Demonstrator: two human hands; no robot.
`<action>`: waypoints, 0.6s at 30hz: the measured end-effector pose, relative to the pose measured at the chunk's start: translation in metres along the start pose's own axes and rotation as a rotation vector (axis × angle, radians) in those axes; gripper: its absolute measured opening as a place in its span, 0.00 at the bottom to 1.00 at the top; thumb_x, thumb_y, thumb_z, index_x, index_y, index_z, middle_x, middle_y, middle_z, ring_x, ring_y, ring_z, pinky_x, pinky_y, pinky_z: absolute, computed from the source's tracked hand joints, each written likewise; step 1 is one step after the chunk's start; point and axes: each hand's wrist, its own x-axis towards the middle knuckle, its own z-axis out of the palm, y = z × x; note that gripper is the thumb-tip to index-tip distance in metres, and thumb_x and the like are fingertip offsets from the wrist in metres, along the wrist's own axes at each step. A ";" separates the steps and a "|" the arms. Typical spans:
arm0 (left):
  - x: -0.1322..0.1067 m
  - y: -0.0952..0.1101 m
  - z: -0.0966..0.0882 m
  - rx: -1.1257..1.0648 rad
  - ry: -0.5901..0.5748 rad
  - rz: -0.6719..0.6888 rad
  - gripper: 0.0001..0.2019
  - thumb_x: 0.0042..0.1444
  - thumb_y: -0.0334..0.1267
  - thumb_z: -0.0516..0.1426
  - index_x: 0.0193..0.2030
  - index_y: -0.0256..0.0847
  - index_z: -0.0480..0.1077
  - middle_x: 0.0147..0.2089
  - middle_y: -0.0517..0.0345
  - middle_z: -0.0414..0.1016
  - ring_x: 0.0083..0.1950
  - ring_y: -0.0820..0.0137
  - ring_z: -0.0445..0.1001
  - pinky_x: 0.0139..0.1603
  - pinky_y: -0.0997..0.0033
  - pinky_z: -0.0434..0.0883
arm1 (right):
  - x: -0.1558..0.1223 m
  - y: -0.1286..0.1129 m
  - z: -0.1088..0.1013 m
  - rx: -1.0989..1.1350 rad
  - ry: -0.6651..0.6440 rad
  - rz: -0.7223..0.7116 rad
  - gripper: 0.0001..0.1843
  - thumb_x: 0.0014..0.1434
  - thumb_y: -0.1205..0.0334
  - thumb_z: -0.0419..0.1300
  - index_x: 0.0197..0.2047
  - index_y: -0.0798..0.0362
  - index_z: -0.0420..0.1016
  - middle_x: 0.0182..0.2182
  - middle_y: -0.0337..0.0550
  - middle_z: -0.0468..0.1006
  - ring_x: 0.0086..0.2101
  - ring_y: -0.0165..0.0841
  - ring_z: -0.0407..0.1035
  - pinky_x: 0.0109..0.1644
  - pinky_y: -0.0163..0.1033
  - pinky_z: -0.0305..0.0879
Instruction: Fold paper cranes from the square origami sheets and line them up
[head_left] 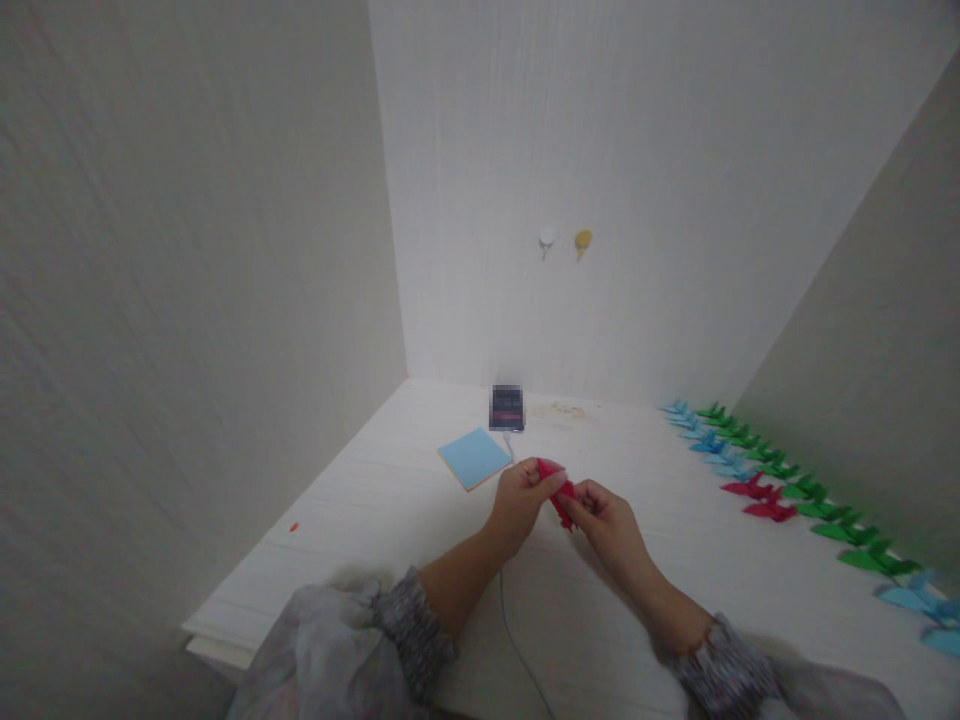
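A small red piece of folded paper [561,500] is held above the white table, between both hands. My left hand [519,502] pinches its upper left part between thumb and fingers. On its right side my right hand [606,518] grips the paper with thumb and forefinger. Parts of the paper are hidden behind the fingers, so its exact folds are hard to make out. Just beyond my left hand lies a stack of square paper [475,458], light blue on top with an orange edge underneath.
A phone [507,408] on a cable [513,620] stands near the back wall. Rows of folded paper cranes in green [832,513], blue [709,443] and red [769,506] line the right side. An orange scrap [294,527] lies left. Two hooks [583,240] are on the wall.
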 end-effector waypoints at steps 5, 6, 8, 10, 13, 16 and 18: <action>0.000 0.004 0.001 -0.007 0.037 -0.041 0.12 0.43 0.43 0.56 0.24 0.32 0.65 0.20 0.61 0.65 0.22 0.77 0.62 0.26 0.75 0.61 | 0.000 0.001 0.001 -0.002 -0.006 0.006 0.12 0.47 0.55 0.56 0.21 0.54 0.63 0.15 0.36 0.69 0.18 0.28 0.61 0.23 0.32 0.54; 0.000 0.004 0.001 -0.014 0.049 -0.041 0.13 0.43 0.43 0.55 0.24 0.32 0.65 0.20 0.61 0.65 0.22 0.77 0.62 0.26 0.75 0.61 | 0.000 0.000 0.001 0.004 -0.011 0.011 0.12 0.47 0.55 0.56 0.21 0.53 0.63 0.15 0.36 0.69 0.18 0.28 0.61 0.23 0.32 0.54; 0.000 0.004 0.001 -0.043 0.059 -0.042 0.13 0.45 0.43 0.54 0.23 0.32 0.65 0.20 0.60 0.65 0.23 0.77 0.62 0.27 0.74 0.61 | 0.000 -0.003 0.001 0.017 -0.021 0.020 0.11 0.47 0.56 0.56 0.20 0.53 0.62 0.15 0.36 0.69 0.18 0.28 0.61 0.23 0.32 0.54; 0.000 0.003 0.000 -0.079 0.053 -0.043 0.14 0.46 0.44 0.53 0.22 0.33 0.64 0.21 0.59 0.65 0.23 0.76 0.63 0.29 0.73 0.62 | -0.001 -0.007 0.001 0.033 -0.024 0.033 0.11 0.47 0.57 0.57 0.20 0.53 0.62 0.14 0.36 0.68 0.18 0.28 0.61 0.23 0.32 0.54; 0.000 0.002 -0.001 -0.099 0.038 -0.058 0.13 0.47 0.44 0.52 0.26 0.32 0.65 0.23 0.57 0.68 0.26 0.74 0.66 0.32 0.71 0.64 | -0.001 -0.009 0.000 0.058 -0.017 0.056 0.11 0.46 0.57 0.57 0.19 0.53 0.61 0.14 0.35 0.68 0.17 0.28 0.61 0.22 0.32 0.54; 0.000 0.002 -0.002 -0.069 0.031 -0.087 0.14 0.48 0.44 0.50 0.30 0.32 0.66 0.26 0.55 0.70 0.29 0.72 0.68 0.35 0.69 0.65 | -0.001 -0.009 0.000 0.077 -0.002 0.071 0.12 0.45 0.58 0.58 0.19 0.53 0.61 0.13 0.35 0.68 0.17 0.27 0.61 0.21 0.32 0.54; 0.001 0.002 -0.002 -0.030 0.033 -0.098 0.14 0.48 0.44 0.50 0.30 0.33 0.66 0.26 0.55 0.70 0.29 0.71 0.69 0.35 0.69 0.65 | 0.000 -0.008 0.001 0.097 0.007 0.082 0.13 0.44 0.58 0.58 0.18 0.53 0.59 0.12 0.34 0.68 0.16 0.27 0.61 0.21 0.32 0.54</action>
